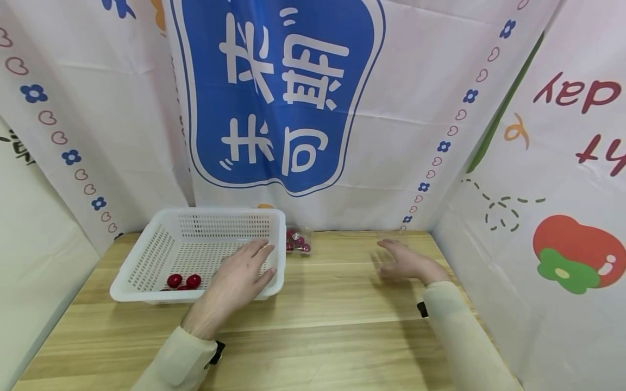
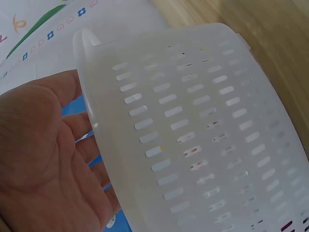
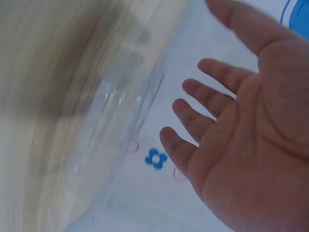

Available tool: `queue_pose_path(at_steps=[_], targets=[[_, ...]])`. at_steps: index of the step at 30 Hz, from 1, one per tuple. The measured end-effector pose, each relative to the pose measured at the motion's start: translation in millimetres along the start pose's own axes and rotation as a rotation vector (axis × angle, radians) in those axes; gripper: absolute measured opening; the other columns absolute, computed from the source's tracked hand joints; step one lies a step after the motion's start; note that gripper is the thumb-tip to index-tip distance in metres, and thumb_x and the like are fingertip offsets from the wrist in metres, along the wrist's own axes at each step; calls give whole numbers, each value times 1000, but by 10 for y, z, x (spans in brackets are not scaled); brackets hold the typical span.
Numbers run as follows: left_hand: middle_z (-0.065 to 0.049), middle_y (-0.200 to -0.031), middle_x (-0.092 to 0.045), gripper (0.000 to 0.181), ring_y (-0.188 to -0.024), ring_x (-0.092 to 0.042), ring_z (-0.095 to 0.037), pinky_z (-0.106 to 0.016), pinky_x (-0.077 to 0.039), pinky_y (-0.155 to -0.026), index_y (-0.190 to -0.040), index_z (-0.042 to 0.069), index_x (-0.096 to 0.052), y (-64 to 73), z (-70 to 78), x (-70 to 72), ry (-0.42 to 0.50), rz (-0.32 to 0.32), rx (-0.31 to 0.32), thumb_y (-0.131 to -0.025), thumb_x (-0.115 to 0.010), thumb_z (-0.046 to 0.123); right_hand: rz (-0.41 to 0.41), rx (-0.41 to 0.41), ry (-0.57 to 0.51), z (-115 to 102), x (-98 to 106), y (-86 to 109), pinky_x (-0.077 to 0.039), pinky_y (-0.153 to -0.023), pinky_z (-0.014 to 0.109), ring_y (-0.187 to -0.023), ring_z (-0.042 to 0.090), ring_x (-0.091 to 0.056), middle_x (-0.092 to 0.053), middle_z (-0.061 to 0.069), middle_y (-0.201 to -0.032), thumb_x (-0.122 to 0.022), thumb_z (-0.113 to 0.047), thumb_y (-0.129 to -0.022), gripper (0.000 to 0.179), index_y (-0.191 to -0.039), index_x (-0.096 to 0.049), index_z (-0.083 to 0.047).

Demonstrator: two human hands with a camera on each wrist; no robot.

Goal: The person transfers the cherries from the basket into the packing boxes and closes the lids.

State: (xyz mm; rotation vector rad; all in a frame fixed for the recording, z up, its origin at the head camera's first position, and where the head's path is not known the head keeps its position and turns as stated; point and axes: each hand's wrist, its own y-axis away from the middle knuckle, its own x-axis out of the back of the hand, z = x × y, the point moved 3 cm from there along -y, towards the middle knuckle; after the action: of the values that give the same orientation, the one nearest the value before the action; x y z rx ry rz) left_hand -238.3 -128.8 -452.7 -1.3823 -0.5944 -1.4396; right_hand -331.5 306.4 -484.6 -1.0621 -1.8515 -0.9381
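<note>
A white perforated plastic basket [image 1: 281,233] stands on the left of the table, with several glossy dark-red round fruits [image 1: 193,281] near its front wall. My left hand [image 1: 239,277] hovers over its right part, fingers loosely extended and thumb toward the right rim. In the left wrist view, the fingers overlap the edge of the basket [image 2: 104,63]. At the right, my right hand [image 1: 403,262] is spread with nothing in it, blurred in the head view. Close by its fingers lies a clear plastic box [image 3: 113,116] at the back edge of the table.
Beside the basket's right wall sits a clear pack of dark-red round items [image 1: 299,241]. The wooden table [image 1: 332,304] ends at printed cloth hangings [image 1: 391,136] behind and at the right [image 1: 489,260].
</note>
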Motion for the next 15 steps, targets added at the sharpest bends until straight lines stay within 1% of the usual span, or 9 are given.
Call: queue_pose_path(at_steps=[3,8,11,15], targets=[[-27,-168,-65,59,-156,-65,-49,-69,-59,-127,-163,0,-65,39,-6,7,-18,5,-24,-115,-76,33,-30,2,-2,92,65,63,-26,-145,79,-174,65,-28,-29,39,-187,-87,-28,-104,98,-179,-35,7],[-26,-170,-64,62,-157,-64,-50,-71,-59,-126,-164,1,-64,101,-22,-4,-27,-9,-30,-116,-75,38,-88,-58,-35,234,150,155,-20,-145,80,-176,66,-20,-19,39,-190,-89,-32,-104,105,-182,-29,6],[-25,-172,-63,62,-159,-62,-50,-71,-56,-128,-165,2,-63,129,-30,-8,-23,-22,-25,-117,-73,40,-123,-90,-48,326,167,187,-20,-145,81,-176,67,-18,-15,39,-191,-90,-34,-104,108,-182,-26,6],[-25,-173,-62,62,-161,-60,-51,-71,-54,-131,-165,3,-63,156,-33,-5,-24,-22,-32,-117,-73,40,-145,-115,-53,433,167,209,-20,-145,81,-176,67,-17,-14,40,-191,-90,-39,-104,111,-182,-25,6]])
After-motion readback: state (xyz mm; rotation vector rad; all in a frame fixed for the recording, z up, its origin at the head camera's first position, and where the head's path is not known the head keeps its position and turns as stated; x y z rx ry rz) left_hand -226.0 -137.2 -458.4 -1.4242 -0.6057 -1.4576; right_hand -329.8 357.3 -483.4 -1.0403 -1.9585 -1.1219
